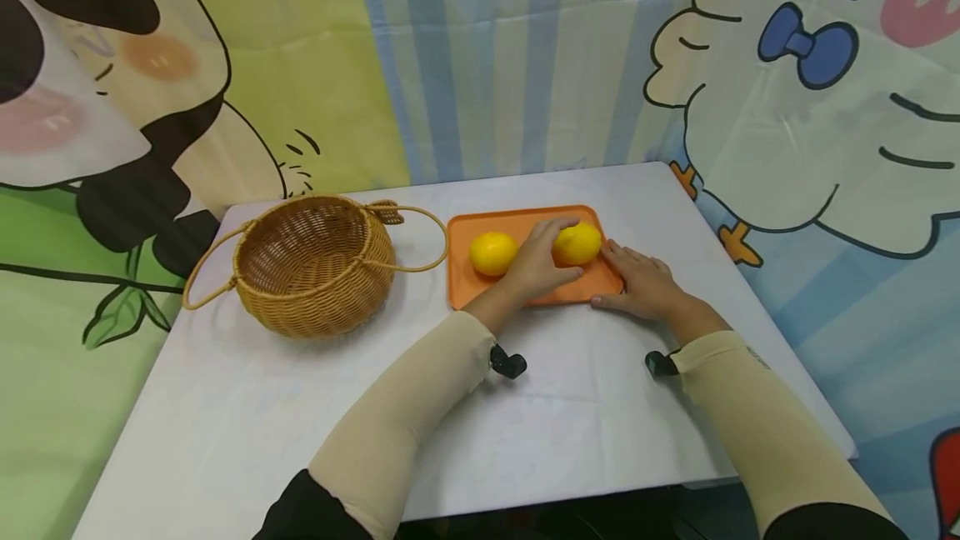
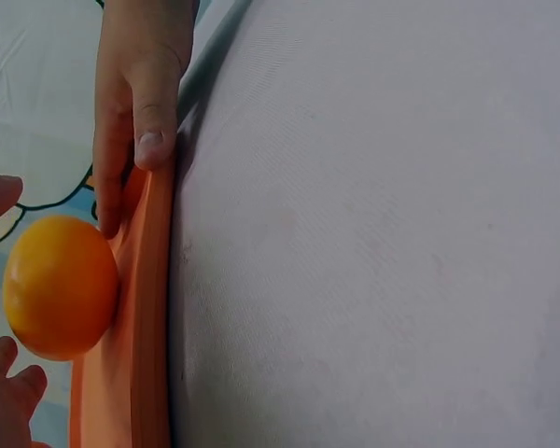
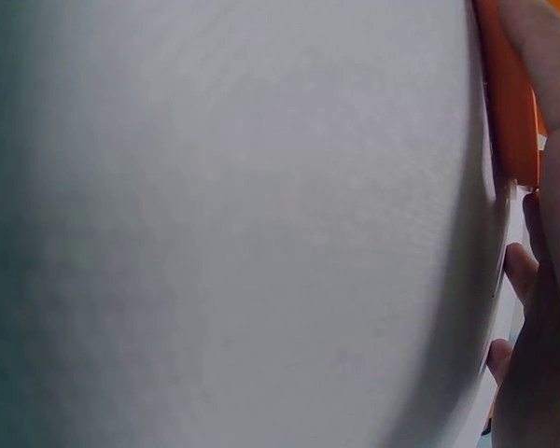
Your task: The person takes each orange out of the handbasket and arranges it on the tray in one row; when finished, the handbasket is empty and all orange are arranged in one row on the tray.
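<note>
Two yellow lemons lie on an orange rectangular tray (image 1: pixel 540 300). My left hand (image 1: pixel 536 265) reaches over the tray, its fingers and thumb spread about the right lemon (image 1: pixel 577 244). In the left wrist view, gaps show between that lemon (image 2: pixel 61 287) and the fingertips (image 2: pixel 23 387). The left lemon (image 1: pixel 492 253) sits beside my left hand. At the tray's right end rests my right hand (image 1: pixel 641 283), fingers extended and thumb along the near corner. In the right wrist view, the thumb (image 3: pixel 546 65) lies against the tray's rim (image 3: pixel 515 103).
A round wicker basket (image 1: pixel 315 307) with looped handles stands on the white table (image 1: pixel 300 407), left of the tray. One handle (image 1: pixel 420 267) reaches close to the tray's left edge. A cartoon-printed cloth (image 1: pixel 510 65) hangs behind the table.
</note>
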Motion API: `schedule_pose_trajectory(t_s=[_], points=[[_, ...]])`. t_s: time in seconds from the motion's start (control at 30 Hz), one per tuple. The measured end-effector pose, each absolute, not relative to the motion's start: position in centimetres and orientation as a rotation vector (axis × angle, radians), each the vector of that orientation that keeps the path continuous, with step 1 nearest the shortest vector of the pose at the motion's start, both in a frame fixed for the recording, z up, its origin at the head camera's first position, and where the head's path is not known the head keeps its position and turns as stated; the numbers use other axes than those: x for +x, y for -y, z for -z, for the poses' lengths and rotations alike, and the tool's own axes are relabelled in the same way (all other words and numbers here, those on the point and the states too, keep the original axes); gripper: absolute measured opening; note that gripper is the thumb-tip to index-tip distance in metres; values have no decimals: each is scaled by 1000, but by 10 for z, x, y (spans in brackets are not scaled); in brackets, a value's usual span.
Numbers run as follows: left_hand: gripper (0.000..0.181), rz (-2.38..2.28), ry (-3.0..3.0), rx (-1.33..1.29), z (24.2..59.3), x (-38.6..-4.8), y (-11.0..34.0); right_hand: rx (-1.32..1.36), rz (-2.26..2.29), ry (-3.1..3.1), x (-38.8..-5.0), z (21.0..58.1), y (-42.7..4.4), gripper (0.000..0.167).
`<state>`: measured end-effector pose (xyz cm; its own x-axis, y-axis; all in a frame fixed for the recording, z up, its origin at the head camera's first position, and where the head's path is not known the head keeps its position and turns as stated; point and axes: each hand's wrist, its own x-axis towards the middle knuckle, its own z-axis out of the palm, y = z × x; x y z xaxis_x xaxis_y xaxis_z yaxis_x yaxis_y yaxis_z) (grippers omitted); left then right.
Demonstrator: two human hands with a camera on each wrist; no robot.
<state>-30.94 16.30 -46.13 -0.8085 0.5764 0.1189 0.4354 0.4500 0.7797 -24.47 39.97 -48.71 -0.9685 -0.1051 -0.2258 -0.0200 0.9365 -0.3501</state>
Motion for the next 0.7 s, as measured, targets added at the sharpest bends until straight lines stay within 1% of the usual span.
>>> schedule_pose_trajectory(t_s=[0.23, 0.43, 0.7], points=[[86, -1299, -2529, 931, 458, -303, -155, -102, 509, -2865, -246, 490, -401, 118], [89, -1174, -2604, 982, 454, -295, -144, -115, 504, -2882, -248, 492, -401, 118], [89, -1026, -2703, 1128, 459, -279, -112, -126, 516, -2870, -245, 488, -398, 119]])
